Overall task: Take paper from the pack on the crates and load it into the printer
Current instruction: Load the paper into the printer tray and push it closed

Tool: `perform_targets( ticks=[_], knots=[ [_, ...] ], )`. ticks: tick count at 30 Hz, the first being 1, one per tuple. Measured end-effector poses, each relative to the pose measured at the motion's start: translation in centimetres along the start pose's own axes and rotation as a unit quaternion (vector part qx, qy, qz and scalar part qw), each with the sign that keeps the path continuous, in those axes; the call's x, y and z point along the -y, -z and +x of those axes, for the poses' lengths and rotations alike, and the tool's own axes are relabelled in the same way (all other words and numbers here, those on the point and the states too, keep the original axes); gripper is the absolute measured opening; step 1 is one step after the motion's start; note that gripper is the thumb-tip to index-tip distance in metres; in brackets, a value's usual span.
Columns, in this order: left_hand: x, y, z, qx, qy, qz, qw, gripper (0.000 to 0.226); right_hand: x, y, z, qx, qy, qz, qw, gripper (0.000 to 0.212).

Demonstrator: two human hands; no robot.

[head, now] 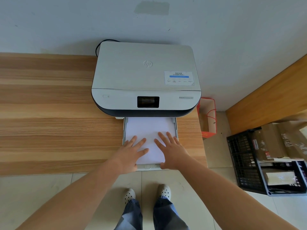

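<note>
Both hands flat on paper

Wood-grain desk in front of you: 1 printer on it, rear against wall. Floor at R: black crates, red bag.

Both hands, left hand and right hand, press flat on paper in the printer tray.

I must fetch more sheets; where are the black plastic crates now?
In the head view, the black plastic crates stand on the tiled floor at lower right, right of the wooden desk.
</note>
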State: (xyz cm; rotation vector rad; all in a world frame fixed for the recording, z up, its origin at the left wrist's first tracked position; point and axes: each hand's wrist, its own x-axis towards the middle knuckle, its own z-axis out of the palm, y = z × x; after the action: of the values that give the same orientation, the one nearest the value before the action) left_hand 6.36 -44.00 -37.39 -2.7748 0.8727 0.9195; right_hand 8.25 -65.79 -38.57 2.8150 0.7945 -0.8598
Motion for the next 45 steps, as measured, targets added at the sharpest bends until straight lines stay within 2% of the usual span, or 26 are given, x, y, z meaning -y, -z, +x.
perform_targets(
  ticks=[13,17,20,21,23,25,27,29,31,38,41,45],
  knots=[
    [-0.2,-0.1,0.0,0.001,0.005,-0.008,1.000,0.082,0.0,0.6,-0.5,0.011,-0.010,0.054,0.998,0.102],
    [1.0,0.8,-0.3,-0.029,-0.017,0.008,0.999,0.087,-1.3,2.8,-1.3,-0.040,-0.039,0.155,0.986,0.081],
    [3.1,1.9,-1.0,-0.071,0.014,-0.048,0.996,0.079,-3.2,4.6,-1.3,-0.137,-0.135,0.265,0.945,0.056],
    [3.8,2.1,-1.2,-0.098,0.042,-0.100,0.989,0.074,-4.0,4.9,-1.1,-0.154,-0.173,0.298,0.926,0.049],
    [4.9,2.3,-1.4,-0.174,0.120,-0.211,0.954,0.058,-5.3,5.2,-0.6,-0.157,-0.238,0.352,0.892,0.035],
    [5.7,2.1,-1.2,-0.215,0.205,-0.292,0.909,0.034,-6.0,5.0,-0.1,-0.121,-0.277,0.357,0.884,0.026],
    [6.0,2.0,-0.8,-0.171,0.263,-0.358,0.879,0.020,-6.2,4.6,0.3,-0.057,-0.292,0.319,0.900,0.025],
    [6.2,1.5,-0.3,-0.109,0.283,-0.383,0.873,0.027,-5.9,4.2,0.7,-0.016,-0.287,0.304,0.908,0.025],
    [6.3,1.3,0.3,-0.084,0.286,-0.384,0.874,0.032,-5.6,3.9,1.2,-0.004,-0.281,0.314,0.907,0.024],
    [6.4,2.6,2.3,-0.073,0.287,-0.371,0.880,0.039,-6.1,4.2,2.9,0.027,-0.264,0.259,0.929,0.021],
    [6.6,2.8,2.7,-0.051,0.292,-0.333,0.895,0.034,-6.3,4.2,3.1,0.036,-0.260,0.262,0.929,0.018],
    [6.9,2.5,2.8,-0.044,0.289,-0.342,0.893,0.026,-6.5,4.0,3.1,0.037,-0.252,0.265,0.930,0.017]
  ],
)
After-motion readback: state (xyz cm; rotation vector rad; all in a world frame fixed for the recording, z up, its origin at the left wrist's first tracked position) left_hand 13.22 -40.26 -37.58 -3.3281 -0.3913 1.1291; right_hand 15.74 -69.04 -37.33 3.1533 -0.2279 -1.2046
